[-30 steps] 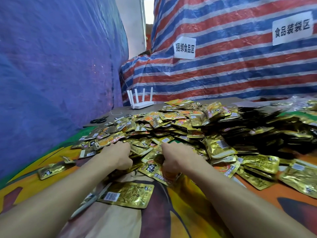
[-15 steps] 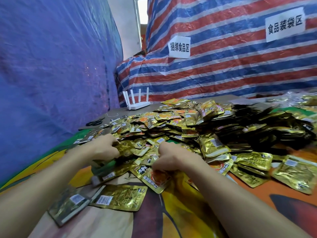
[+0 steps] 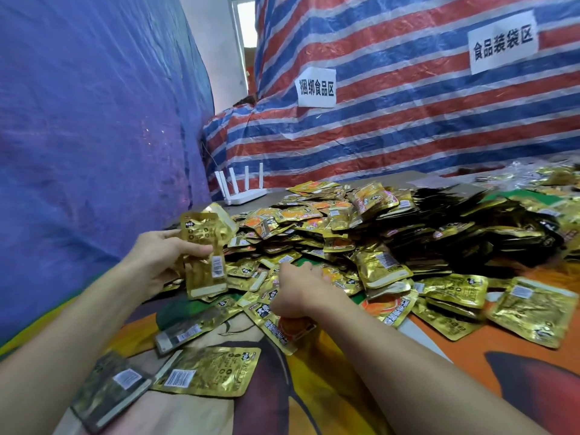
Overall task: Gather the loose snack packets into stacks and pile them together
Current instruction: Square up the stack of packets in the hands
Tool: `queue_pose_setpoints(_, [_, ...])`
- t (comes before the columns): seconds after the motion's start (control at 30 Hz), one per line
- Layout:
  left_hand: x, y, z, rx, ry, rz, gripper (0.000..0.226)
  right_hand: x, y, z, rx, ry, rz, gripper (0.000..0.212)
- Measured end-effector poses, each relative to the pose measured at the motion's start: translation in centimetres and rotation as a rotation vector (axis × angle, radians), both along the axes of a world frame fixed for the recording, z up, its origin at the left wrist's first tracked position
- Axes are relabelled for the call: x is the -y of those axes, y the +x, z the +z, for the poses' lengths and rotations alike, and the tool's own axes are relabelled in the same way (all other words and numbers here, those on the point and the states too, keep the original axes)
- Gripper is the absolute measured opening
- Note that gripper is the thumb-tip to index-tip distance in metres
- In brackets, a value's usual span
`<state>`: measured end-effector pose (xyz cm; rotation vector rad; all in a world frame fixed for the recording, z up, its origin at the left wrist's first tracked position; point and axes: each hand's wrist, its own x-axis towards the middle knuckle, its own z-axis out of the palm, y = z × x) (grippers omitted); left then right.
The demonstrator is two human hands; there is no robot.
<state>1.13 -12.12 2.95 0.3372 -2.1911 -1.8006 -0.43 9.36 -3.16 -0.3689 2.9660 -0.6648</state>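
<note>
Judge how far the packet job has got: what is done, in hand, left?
Done: what look like two small stacks lie nearest the person, not piled together. In hand: the left hand holds a gold bundle upright; the right hand digs into the loose heap, its grip hidden. Left: most of it; that heap is large and unsorted.
</note>
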Motion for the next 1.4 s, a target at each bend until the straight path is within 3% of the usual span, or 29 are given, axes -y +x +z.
queue_pose_setpoints(0.13, [-1.7, -0.7, -1.6, -0.001, 0.073, 0.011, 0.068, 0.0, -0.6, -0.4, -0.045, 0.028, -0.029, 0.054])
queue_pose_setpoints(0.3, [-4.3, -2.2, -3.2, -0.040, 0.243, -0.001, 0.045, -0.1, -1.3, -0.5, -0.022, 0.014, -0.052, 0.058])
queue_pose_setpoints(0.4, [-5.5, -3.2, -3.9, -0.047, 0.360, -0.027, 0.021, -0.4, -1.5, -0.4, -0.004, 0.031, -0.031, 0.044])
queue_pose_setpoints(0.47, [-6.3, -3.5, -4.5, -0.067, 0.465, -0.025, 0.014, -0.5, -1.6, -0.5, -0.013, 0.032, -0.007, 0.047])
queue_pose_setpoints(0.6, [-6.9, -3.7, -6.4, -0.139, 0.607, 0.055, 0.048, -0.7, -1.8, -0.7, -0.138, 0.015, -0.017, 0.074])
queue_pose_setpoints(0.67, [-6.7, -3.6, -6.7, -0.140, 0.645, 0.032, 0.049, -1.0, -2.0, -0.6, -0.129, -0.042, -0.046, 0.070])
queue_pose_setpoints(0.8, [-6.3, -3.4, -7.0, -0.102, 0.602, 0.027, 0.041, -1.9, -2.6, 0.0, -0.137, -0.327, -0.063, 0.037])
queue_pose_setpoints(0.9, [-6.7, -3.5, -7.2, -0.111, 0.425, 0.113, 0.040, -2.1, -2.9, 0.4, -0.152, -0.814, -0.080, 0.023])
queue_pose_setpoints(1.0, [-7.7, -3.0, -7.5, -0.163, 0.198, 0.102, 0.048, -2.0, -3.0, 0.6, -0.028, -1.217, -0.059, 0.016])
queue_pose_setpoints(1.1, [-8.5, -2.7, -7.7, -0.244, 0.123, -0.045, 0.028, -1.9, -3.2, -0.2, -0.016, -1.246, 0.000, 0.011])
queue_pose_setpoints(1.27, [-8.9, -2.6, -7.8, -0.191, 0.184, -0.254, 0.018, -2.4, -3.3, -0.5, -0.162, -1.221, -0.038, 0.009])
queue_pose_setpoints(1.33, [-8.4, -2.4, -7.3, -0.224, 0.232, -0.293, 0.019, -2.7, -3.4, -0.4, -0.328, -1.145, -0.110, 0.004])
queue_pose_setpoints(1.4, [-8.0, -2.3, -6.9, -0.261, 0.267, -0.323, 0.035, -3.0, -3.5, -0.6, -0.421, -1.099, -0.183, 0.009])
